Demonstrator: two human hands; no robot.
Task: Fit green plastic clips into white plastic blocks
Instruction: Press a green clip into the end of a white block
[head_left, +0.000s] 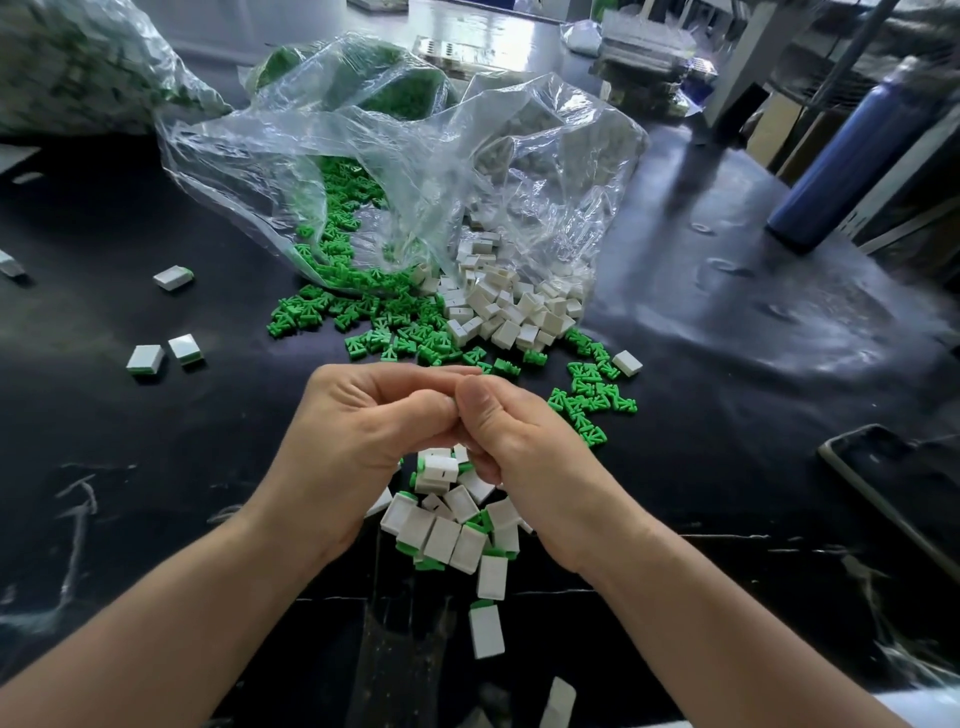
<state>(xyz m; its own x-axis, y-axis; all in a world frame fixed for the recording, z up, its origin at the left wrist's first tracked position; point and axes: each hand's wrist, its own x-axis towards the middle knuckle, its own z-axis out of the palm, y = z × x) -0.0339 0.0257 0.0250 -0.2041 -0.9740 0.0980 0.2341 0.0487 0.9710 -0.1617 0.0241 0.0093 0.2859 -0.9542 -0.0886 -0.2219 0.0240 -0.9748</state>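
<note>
Green clips lie loose on the black desk, spilling from the mouth of a clear plastic bag at centre. White blocks are heaped against them on the right, partly inside the same bag. A smaller scatter of clips lies right of my hands, with one single block at its far edge.

Left grip: raised above the desk, fingers curled inward, tips meeting those of the other hand. Right grip: same posture, thumb upright against the left thumb. Both sets of fingers are closed tight together. I cannot tell what, if anything, is pinched between them, as the fingers hide the contact point.

Fitted pieces, white blocks with green showing at one end, are piled on the desk directly under and near of my hands. Three more fitted pieces sit well apart on the left: one far and a pair side by side nearer.

Other items: a second bag with green contents at far left, a blue bottle standing at far right, and a phone lying flat at the right edge.
</note>
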